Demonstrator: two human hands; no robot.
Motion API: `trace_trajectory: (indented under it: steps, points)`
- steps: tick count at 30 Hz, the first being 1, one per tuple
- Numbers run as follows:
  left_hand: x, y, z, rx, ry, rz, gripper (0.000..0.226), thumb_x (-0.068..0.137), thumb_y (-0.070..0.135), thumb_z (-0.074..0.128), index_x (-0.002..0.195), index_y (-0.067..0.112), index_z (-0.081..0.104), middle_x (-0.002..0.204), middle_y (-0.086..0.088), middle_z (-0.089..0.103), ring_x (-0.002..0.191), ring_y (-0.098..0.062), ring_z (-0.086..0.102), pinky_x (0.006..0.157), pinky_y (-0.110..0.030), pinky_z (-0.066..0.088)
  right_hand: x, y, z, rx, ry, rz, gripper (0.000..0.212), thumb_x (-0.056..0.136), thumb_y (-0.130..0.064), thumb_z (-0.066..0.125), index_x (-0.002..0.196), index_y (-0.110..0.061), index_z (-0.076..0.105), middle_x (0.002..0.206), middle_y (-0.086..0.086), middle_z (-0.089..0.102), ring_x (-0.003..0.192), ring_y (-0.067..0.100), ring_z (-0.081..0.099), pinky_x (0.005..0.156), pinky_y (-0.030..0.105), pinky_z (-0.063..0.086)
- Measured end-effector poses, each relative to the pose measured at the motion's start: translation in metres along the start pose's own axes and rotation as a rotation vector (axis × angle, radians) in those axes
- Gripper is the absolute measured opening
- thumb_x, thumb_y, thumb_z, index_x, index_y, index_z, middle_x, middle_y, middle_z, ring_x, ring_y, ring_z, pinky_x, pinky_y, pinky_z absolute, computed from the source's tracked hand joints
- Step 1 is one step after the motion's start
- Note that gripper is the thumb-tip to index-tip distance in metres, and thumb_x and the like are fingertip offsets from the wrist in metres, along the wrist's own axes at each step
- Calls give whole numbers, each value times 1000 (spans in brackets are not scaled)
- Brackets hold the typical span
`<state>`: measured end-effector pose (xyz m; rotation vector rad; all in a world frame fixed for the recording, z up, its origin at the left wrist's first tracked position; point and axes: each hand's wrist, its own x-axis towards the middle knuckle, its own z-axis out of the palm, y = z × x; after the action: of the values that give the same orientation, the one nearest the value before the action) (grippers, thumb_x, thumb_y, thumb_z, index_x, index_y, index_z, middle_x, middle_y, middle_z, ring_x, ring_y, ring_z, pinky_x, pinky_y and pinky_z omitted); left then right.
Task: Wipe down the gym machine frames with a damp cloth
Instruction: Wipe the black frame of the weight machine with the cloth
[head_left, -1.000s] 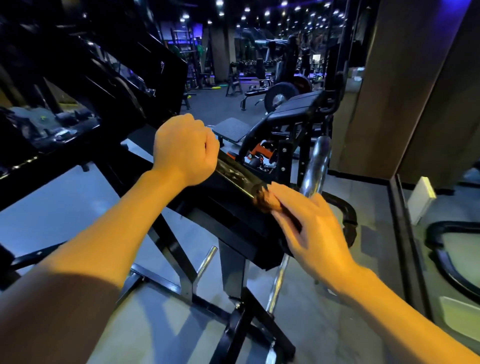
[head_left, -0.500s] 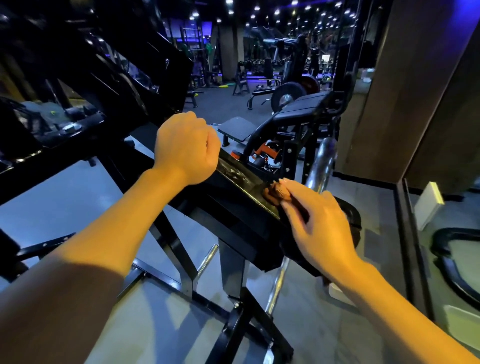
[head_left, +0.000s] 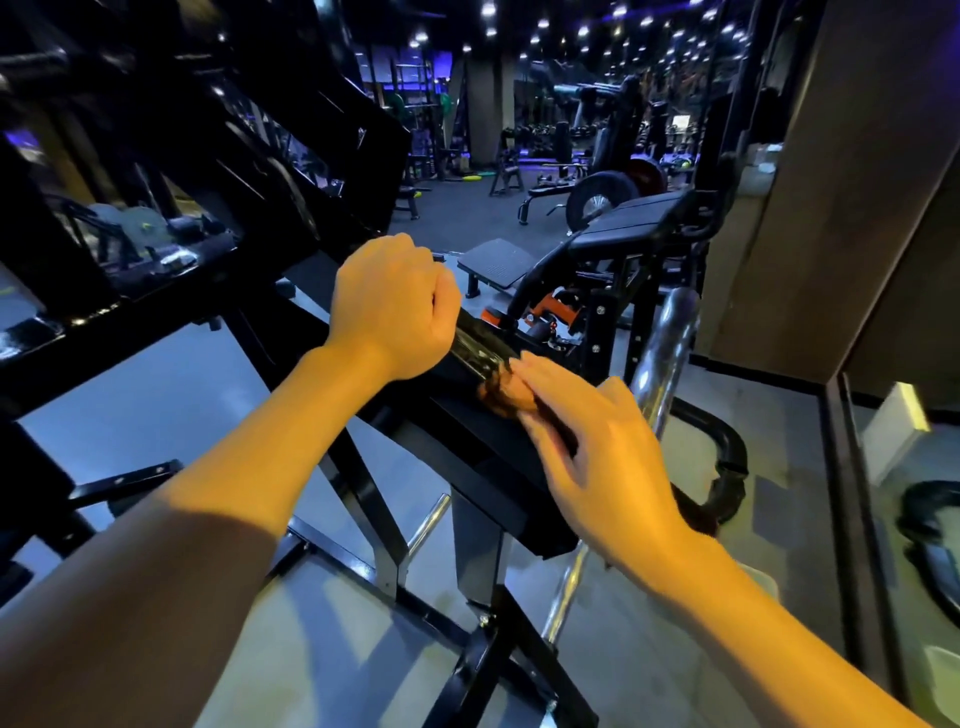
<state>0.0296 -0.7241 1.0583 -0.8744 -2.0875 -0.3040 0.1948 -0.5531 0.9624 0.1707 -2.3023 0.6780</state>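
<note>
1. At the far left, a dark machine frame (head_left: 171, 171) slopes up and away, its bars black and glossy.
2. The left hand (head_left: 395, 306) is curled into a fist on the upper end of the black beam (head_left: 478, 353), knuckles up; whether the fingers wrap round the beam cannot be told.
3. Just right of it, a small brown cloth (head_left: 506, 392) lies on the top of the beam.
4. The right hand (head_left: 597, 457) presses the cloth with nearly straight fingers held close together, fingertips on the cloth.
5. Right of the right hand, a chrome bar (head_left: 670, 343) rises at a slant.
6. Farther off stands a padded bench (head_left: 639, 221), with a brown wall (head_left: 831, 208) on the right.
7. Grey floor (head_left: 156, 395) shows beneath the beam's legs.
</note>
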Motion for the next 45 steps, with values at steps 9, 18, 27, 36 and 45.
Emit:
trace_trajectory:
  steps: [9,18,27,36,45]
  points:
    - [-1,0,1,11,-2,-9,48,99,30,32,56,9,37,55,-4,34,56,-18,24,53,-33,7,22,0,4,52,7,-29,29,107,-29,56,136,-35,60,110,-22,66,74,16,55,72,32,44]
    - [-3,0,3,-20,21,-16,49,100,30,30,58,7,40,56,-7,36,58,-21,26,53,-34,11,32,0,6,21,49,0,21,108,-31,53,126,-37,61,99,-20,63,72,16,51,67,33,44]
    - [-4,-2,4,-17,17,-47,47,103,32,28,61,11,37,60,-5,36,60,-21,27,58,-34,12,35,4,7,34,31,5,23,107,-35,52,128,-40,60,99,-21,63,77,20,50,66,34,46]
    - [-4,-2,8,-38,54,-44,50,103,30,31,62,6,44,61,-9,41,59,-22,29,57,-39,24,28,7,-1,47,-12,-24,28,106,-33,55,133,-42,59,100,-20,65,73,20,51,66,34,47]
    - [2,-9,-5,64,-47,66,54,105,28,34,55,10,42,52,-5,35,55,-20,25,58,-39,28,25,-3,-1,-37,49,-83,42,102,-30,60,143,-35,58,111,-33,54,73,16,42,58,22,36]
